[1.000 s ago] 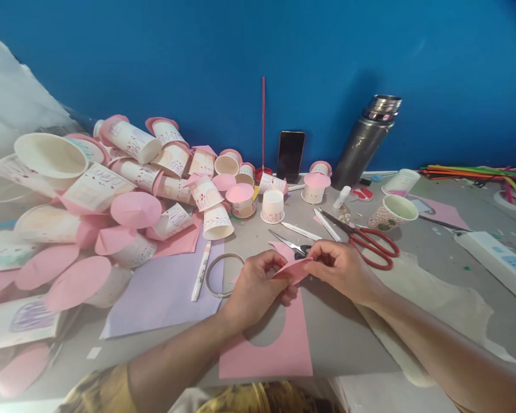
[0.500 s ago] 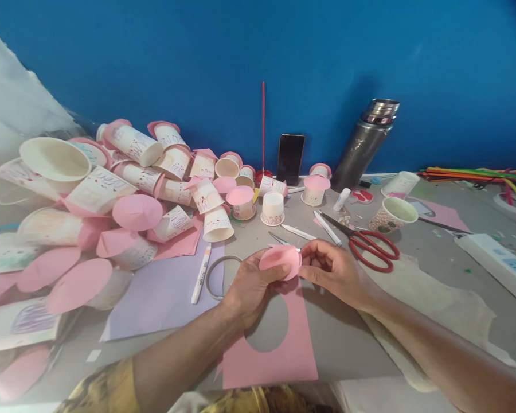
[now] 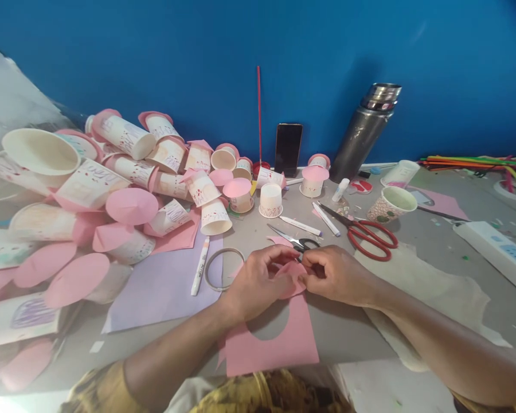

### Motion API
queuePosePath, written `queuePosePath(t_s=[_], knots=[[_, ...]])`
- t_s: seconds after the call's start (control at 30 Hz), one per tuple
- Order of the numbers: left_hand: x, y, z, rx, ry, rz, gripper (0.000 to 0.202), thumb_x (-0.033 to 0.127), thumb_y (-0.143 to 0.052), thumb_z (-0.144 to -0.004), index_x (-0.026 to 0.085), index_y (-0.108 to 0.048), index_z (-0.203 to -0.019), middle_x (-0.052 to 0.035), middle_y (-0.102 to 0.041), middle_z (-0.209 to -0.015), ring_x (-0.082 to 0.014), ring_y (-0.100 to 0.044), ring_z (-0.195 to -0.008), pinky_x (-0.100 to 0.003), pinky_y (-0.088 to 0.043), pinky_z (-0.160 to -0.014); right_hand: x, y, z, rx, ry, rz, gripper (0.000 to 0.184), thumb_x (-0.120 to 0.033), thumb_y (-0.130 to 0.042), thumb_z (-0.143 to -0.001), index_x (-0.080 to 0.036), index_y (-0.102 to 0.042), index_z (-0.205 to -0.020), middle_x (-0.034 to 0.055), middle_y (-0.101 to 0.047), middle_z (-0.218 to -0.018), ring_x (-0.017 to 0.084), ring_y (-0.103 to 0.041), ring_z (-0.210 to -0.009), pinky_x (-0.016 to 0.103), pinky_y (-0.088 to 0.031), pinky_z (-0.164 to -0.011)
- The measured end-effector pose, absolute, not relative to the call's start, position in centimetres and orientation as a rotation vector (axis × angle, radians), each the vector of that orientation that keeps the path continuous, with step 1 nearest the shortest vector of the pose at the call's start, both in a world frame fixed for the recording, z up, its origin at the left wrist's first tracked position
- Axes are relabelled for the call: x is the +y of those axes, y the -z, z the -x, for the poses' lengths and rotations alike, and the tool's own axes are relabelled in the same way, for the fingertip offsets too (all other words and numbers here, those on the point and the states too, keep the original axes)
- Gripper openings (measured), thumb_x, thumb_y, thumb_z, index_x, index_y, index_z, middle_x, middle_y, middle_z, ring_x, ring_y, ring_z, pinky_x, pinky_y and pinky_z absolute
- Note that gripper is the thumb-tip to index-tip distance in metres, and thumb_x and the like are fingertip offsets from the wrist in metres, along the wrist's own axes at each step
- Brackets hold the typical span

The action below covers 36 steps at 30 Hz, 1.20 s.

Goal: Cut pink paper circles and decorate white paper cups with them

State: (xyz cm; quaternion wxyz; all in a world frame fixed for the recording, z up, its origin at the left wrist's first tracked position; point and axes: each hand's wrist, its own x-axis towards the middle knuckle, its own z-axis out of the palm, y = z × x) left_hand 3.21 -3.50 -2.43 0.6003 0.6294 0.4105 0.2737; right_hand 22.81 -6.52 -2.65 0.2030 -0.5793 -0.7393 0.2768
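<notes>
A pink paper circle (image 3: 293, 287) is held between both hands, its edges partly covered by fingers. My left hand (image 3: 258, 281) is closed on its left side, thumb toward the middle. Fingers of my right hand (image 3: 333, 276) pinch its right edge; their tips are partly hidden. Beneath them lies a pink paper sheet (image 3: 275, 353) with a round hole cut out. Small black-handled scissors (image 3: 298, 242) rest just beyond the hands. A roll of tape (image 3: 208, 272) lies left of my left hand, beside a white marker (image 3: 200, 268).
Many decorated paper cups (image 3: 92, 189) with pink paper tops are heaped at left. Purple paper (image 3: 155, 304) lies before them. Red-handled scissors (image 3: 372, 241), a patterned cup (image 3: 391, 205), a dark flask (image 3: 363, 135) and a power strip (image 3: 496, 252) are at right. A phone (image 3: 288, 149) leans on the blue wall.
Both hands have moved slightly nearer and curled further over the pink circle, which now shows less and looks bent. The small scissors' handles have come into sight. The view has shifted slightly.
</notes>
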Motion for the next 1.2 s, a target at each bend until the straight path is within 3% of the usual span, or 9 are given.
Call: queuePosePath(t_s=[0.2, 0.3, 0.43, 0.57, 0.87, 1.2], knots=[[-3.6, 3.0, -3.6, 1.032, -0.8, -1.339, 0.013, 0.015, -0.07, -0.072, 0.019, -0.074, -0.084, 0.0015, -0.067, -0.073, -0.0116, -0.056, -0.066, -0.024, -0.043, -0.063, -6.7, 2.3, -22.5, -2.006, -0.788, 1.569, 0.023, -0.031, -0.066, -0.082, -0.022, -0.05, -0.068, -0.004, -0.053, -0.062, 0.013, -0.043, -0.06, 0.026, -0.029, -0.057], [-3.5, 2.8, -3.7, 1.031, -0.868, -1.109, 0.015, 0.018, -0.073, -0.071, 0.018, -0.072, -0.086, 0.0017, -0.066, -0.075, -0.0105, -0.055, -0.065, -0.023, -0.043, -0.062, -6.7, 2.6, -22.0, -1.906, -0.781, 1.568, 0.026, -0.037, -0.068, -0.081, -0.022, -0.05, -0.07, -0.0043, -0.052, -0.064, 0.013, -0.043, -0.06, 0.026, -0.03, -0.057], [-3.3, 2.8, -3.8, 1.003, -0.833, -0.975, 0.024, 0.018, -0.077, -0.067, 0.018, -0.07, -0.09, 0.0024, -0.064, -0.074, -0.0096, -0.055, -0.064, -0.023, -0.042, -0.061, -6.6, 2.9, -21.6, -1.784, -0.791, 1.611, 0.029, -0.039, -0.057, -0.084, -0.023, -0.044, -0.065, -0.004, -0.049, -0.059, 0.013, -0.04, -0.057, 0.028, -0.029, -0.056], [-3.0, 3.3, -3.4, 1.008, -0.752, -1.079, 0.029, 0.017, -0.078, -0.066, 0.018, -0.071, -0.094, 0.0007, -0.067, -0.079, -0.0111, -0.06, -0.07, -0.023, -0.044, -0.066, -6.5, 2.6, -21.8, -1.75, -0.922, 1.693, 0.024, -0.037, -0.058, -0.075, -0.023, -0.045, -0.062, -0.0048, -0.046, -0.056, 0.012, -0.037, -0.056, 0.028, -0.028, -0.053], [-2.8, 3.5, -3.0, 1.017, -0.683, -1.395, 0.018, 0.017, -0.073, -0.07, 0.017, -0.07, -0.088, 0.0011, -0.065, -0.078, -0.0104, -0.057, -0.07, -0.023, -0.042, -0.062, -6.4, 1.9, -22.1, -1.864, -1.015, 1.728, 0.034, -0.042, -0.059, -0.077, -0.023, -0.039, -0.058, -0.0051, -0.04, -0.056, 0.012, -0.032, -0.057, 0.029, -0.024, -0.053], [-2.8, 4.0, -2.8, 1.08, -0.618, -1.409, 0.018, 0.025, -0.075, -0.075, 0.018, -0.066, -0.088, 0.0022, -0.066, -0.073, -0.011, -0.056, -0.065, -0.024, -0.042, -0.06, -6.3, 2.3, -22.3, -1.968, -0.939, 1.743, 0.036, -0.035, -0.064, -0.082, -0.021, -0.04, -0.059, -0.0057, -0.04, -0.056, 0.011, -0.031, -0.057, 0.029, -0.021, -0.053]])
